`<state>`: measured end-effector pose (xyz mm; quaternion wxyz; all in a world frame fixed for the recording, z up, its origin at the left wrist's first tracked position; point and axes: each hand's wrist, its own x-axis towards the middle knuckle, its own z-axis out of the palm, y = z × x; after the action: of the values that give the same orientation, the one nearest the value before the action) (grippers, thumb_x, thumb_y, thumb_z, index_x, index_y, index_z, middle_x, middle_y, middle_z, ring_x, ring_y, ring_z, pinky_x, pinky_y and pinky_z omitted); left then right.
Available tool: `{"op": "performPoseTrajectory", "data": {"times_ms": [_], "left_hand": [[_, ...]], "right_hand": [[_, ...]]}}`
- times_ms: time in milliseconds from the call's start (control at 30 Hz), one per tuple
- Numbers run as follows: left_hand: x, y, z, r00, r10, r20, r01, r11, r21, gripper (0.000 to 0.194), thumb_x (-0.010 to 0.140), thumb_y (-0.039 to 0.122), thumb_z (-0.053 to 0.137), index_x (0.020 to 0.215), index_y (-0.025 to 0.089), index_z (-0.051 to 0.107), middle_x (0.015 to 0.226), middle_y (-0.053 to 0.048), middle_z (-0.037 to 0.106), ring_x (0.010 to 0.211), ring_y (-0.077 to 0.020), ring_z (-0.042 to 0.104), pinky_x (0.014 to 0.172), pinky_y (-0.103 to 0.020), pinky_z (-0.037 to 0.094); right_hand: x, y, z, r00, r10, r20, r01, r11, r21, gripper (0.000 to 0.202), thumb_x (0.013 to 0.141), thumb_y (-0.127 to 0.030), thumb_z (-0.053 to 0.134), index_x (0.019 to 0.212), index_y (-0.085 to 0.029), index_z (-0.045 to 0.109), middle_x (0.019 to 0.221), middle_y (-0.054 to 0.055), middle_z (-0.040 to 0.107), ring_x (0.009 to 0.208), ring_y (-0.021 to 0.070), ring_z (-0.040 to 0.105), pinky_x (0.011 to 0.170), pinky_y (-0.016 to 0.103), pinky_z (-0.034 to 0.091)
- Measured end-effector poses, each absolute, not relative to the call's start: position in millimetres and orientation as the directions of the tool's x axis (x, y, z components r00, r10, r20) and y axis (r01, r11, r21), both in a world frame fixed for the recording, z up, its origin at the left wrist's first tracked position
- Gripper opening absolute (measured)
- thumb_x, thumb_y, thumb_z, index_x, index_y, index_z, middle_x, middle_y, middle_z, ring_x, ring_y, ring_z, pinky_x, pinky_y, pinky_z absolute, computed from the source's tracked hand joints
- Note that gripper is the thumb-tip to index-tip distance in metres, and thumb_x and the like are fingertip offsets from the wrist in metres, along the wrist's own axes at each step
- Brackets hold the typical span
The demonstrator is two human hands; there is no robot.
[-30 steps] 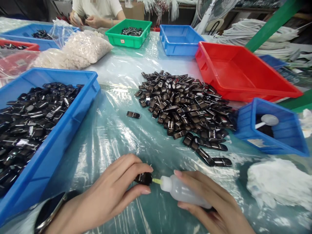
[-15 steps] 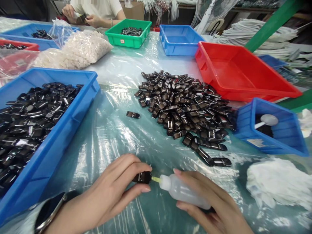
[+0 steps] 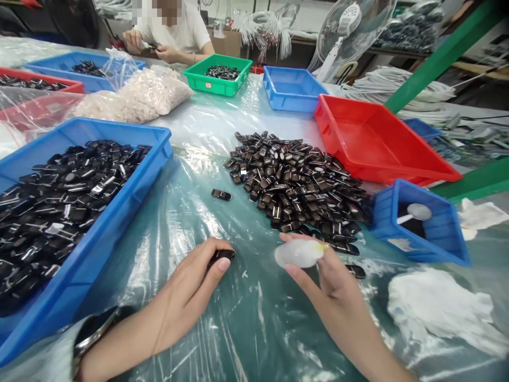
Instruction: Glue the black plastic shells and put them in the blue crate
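A small glossy black plastic casing is pinched between the thumb and fingers of my left hand, close above the green table covering. My right hand grips a translucent white squeeze bottle, which lies sideways with its yellowish tip pointing right. Just beyond the right hand spreads a large heap of dark casings. One loose casing lies apart, left of the heap. The hands are apart from each other, and the fingertips behind the bottle are partly hidden.
A blue tray full of black casings stands left. To the right are a red tray, a blue bin with a scoop, and crumpled white cloth. A co-worker sits opposite, behind a green tray.
The bottle's tip has left the casing. My right hand has moved up and turned the bottle so its tip points right. My left hand keeps the casing, now more covered by fingers.
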<state>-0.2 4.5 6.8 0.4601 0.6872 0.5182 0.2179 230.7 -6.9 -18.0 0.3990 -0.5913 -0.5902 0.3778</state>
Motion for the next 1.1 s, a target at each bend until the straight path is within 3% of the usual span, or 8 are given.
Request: {"op": "performPoseTrajectory", "data": {"times_ms": [167,267,400,600,767,833,967,1100], "left_hand": [[-2,4,7,0.368,0.903,-0.221,0.525,-0.006,0.851,0.025,0.103,0.042,0.027,0.112,0.028,0.045,0.100,-0.001,0.057,0.090,-0.0210,0.057,0.080,-0.033,0.043],[-3,4,5,0.390,0.901,-0.191,0.513,-0.040,0.857,0.027,0.103,0.041,0.025,0.110,0.026,0.045,0.098,-0.003,0.057,0.091,-0.0223,0.055,0.078,-0.035,0.043],[-4,2,6,0.462,0.875,-0.144,0.509,-0.128,0.851,0.023,0.103,0.036,0.026,0.108,0.025,0.046,0.100,-0.004,0.056,0.094,-0.0223,0.053,0.082,-0.037,0.044],[-5,-1,6,0.539,0.841,-0.037,0.491,-0.279,0.825,0.018,0.103,0.027,0.028,0.109,0.023,0.044,0.100,-0.005,0.055,0.092,-0.0216,0.053,0.082,-0.036,0.046],[-7,-2,2,0.620,0.783,0.053,0.456,-0.414,0.788,0.015,0.103,0.025,0.031,0.110,0.023,0.044,0.100,-0.004,0.053,0.091,-0.0206,0.053,0.082,-0.035,0.044],[-7,-3,1,0.646,0.757,0.097,0.429,-0.465,0.774,0.015,0.104,0.026,0.030,0.110,0.022,0.044,0.097,-0.004,0.052,0.086,-0.0200,0.051,0.079,-0.034,0.044],[-6,-3,-4,0.665,0.725,0.178,0.375,-0.531,0.760,0.025,0.104,0.035,0.022,0.107,0.021,0.043,0.090,-0.004,0.051,0.077,-0.0199,0.048,0.071,-0.033,0.042],[-5,-5,-9,0.687,0.695,0.210,0.352,-0.572,0.740,0.032,0.104,0.040,0.019,0.106,0.020,0.042,0.088,-0.004,0.051,0.075,-0.0192,0.047,0.070,-0.033,0.041]], "right_hand": [[227,-13,-24,0.066,0.944,0.323,0.546,0.237,-0.804,0.040,0.089,-0.023,0.060,0.125,-0.027,0.045,0.121,0.008,0.057,0.106,0.0205,0.058,0.086,0.037,0.052],[228,-22,-18,-0.024,0.853,0.522,0.628,0.419,-0.656,0.029,0.087,-0.011,0.058,0.111,-0.025,0.052,0.099,0.004,0.058,0.091,0.0184,0.057,0.078,0.033,0.050],[209,-22,-13,-0.430,0.775,0.464,0.651,0.622,-0.435,0.024,0.092,-0.008,0.047,0.110,-0.021,0.059,0.081,0.003,0.063,0.072,0.0182,0.059,0.065,0.033,0.050],[186,-14,-20,-0.497,0.800,0.337,0.698,0.599,-0.393,0.032,0.092,-0.005,0.039,0.102,-0.017,0.067,0.086,0.009,0.063,0.074,0.0220,0.063,0.060,0.033,0.052],[197,-21,-7,-0.390,0.872,0.295,0.696,0.489,-0.525,0.024,0.094,-0.009,0.040,0.093,-0.019,0.061,0.092,0.008,0.060,0.078,0.0180,0.064,0.066,0.029,0.053],[200,-24,2,-0.345,0.907,0.241,0.623,0.414,-0.664,0.018,0.093,-0.011,0.046,0.090,-0.022,0.059,0.088,0.005,0.062,0.077,0.0156,0.064,0.065,0.025,0.053],[198,-28,12,-0.214,0.970,-0.115,0.169,-0.079,-0.983,0.005,0.084,-0.022,0.064,0.080,-0.024,0.063,0.078,0.000,0.068,0.073,0.0148,0.065,0.066,0.025,0.052],[192,-31,13,-0.256,0.898,-0.358,-0.168,-0.406,-0.898,0.016,0.075,-0.032,0.076,0.074,-0.021,0.065,0.067,-0.002,0.068,0.063,0.0107,0.063,0.062,0.022,0.049]]}}
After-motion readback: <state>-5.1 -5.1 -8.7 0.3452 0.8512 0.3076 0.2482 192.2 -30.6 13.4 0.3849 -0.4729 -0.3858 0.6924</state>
